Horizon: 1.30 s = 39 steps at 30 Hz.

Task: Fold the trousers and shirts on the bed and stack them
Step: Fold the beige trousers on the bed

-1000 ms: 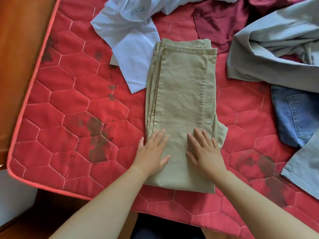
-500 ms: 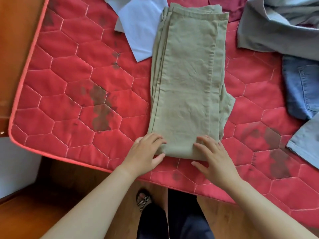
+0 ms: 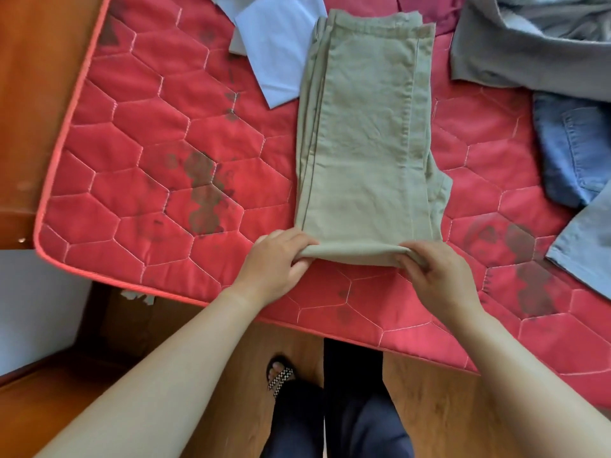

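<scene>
Head view, inspected left to right. Left of the left hand lies the red quilted mattress (image 3: 139, 180) of the bed, hexagon-stitched, with dark stains on the panels up and left of that hand; a wooden frame (image 3: 36, 94) borders it on the far left. Left hand (image 3: 276, 259): grip closed in a pinch on the near left corner of the khaki trousers (image 3: 363, 143), fingers curled over the top of the fold, thumb beneath. The near edge of the trousers is raised off the mattress between the two hands and rolled slightly. Beyond the grips the trousers extend away from the person as a long, narrow, already lengthwise-folded strip, lying flat, with the far end touching a maroon garment (image 3: 426, 8). Up and left of the left grip, a pale blue shirt (image 3: 281, 54) lies just beside the trousers, its corner touching their left edge. Right hand (image 3: 436, 276): grip closed in a pinch on the near right corner of the same trousers. Up and right of the right grip, a grey garment (image 3: 529, 51) lies unfolded, well apart from the trousers; below it a blue denim item (image 3: 572, 150), and a light blue-grey cloth (image 3: 588, 249) at the right edge. Below both grips, past the mattress edge, wooden floor, dark trouser legs and a checked sandal (image 3: 281, 375) are visible
</scene>
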Each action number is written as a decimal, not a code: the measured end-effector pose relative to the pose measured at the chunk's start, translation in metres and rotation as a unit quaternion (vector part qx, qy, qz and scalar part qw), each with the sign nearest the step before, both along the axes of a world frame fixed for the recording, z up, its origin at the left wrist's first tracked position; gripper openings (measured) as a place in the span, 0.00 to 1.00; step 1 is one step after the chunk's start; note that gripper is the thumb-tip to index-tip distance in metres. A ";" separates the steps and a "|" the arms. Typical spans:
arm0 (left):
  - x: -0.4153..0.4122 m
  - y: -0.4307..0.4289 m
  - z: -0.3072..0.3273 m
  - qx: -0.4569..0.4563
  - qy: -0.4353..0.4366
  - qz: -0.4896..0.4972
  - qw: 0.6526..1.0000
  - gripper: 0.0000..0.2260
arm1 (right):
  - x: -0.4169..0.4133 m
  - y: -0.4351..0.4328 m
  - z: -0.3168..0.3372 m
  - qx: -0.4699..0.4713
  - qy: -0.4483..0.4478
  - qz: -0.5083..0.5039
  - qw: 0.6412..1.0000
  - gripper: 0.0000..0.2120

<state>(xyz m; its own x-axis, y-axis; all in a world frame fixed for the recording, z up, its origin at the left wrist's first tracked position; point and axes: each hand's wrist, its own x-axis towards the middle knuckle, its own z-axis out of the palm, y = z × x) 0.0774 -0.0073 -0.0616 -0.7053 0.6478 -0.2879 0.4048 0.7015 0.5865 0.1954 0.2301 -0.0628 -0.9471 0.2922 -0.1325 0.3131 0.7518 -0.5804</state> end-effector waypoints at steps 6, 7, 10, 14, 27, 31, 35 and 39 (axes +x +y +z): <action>-0.005 0.006 0.100 0.064 -0.025 0.059 0.996 0.04 | -0.002 0.022 0.088 -0.083 0.040 0.009 0.996 0.06; -0.007 0.009 0.112 0.079 -0.029 0.083 0.993 0.05 | -0.006 0.028 0.098 -0.092 0.050 0.011 0.994 0.06; -0.023 0.032 0.130 0.115 -0.048 0.161 0.979 0.09 | -0.034 0.051 0.115 -0.104 0.058 -0.001 0.993 0.07; -0.086 0.087 0.119 0.163 -0.060 0.257 0.951 0.08 | -0.108 0.091 0.104 -0.109 0.056 -0.061 0.991 0.08; -0.193 0.170 -0.021 -0.022 -0.107 0.249 0.962 0.38 | -0.200 0.112 -0.017 -0.018 -0.062 -0.158 0.985 0.30; -0.180 0.163 -0.038 -0.075 -0.033 0.247 0.966 0.39 | -0.186 0.100 -0.040 -0.037 -0.093 -0.238 0.966 0.30; -0.190 0.162 -0.047 -0.057 0.001 0.226 0.972 0.34 | -0.194 0.094 -0.049 -0.092 -0.040 -0.277 0.956 0.27; -0.206 0.164 -0.043 0.059 -0.005 0.205 0.977 0.22 | -0.202 0.092 -0.039 -0.069 0.034 -0.318 0.945 0.18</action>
<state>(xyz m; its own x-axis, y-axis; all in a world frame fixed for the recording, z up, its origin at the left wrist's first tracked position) -0.1284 0.1565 -0.1042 -0.9101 0.3396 -0.2376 0.0967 0.7314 0.6751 -0.0068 0.3225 -0.1021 -0.5940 0.7894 -0.1552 0.6340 0.3406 -0.6943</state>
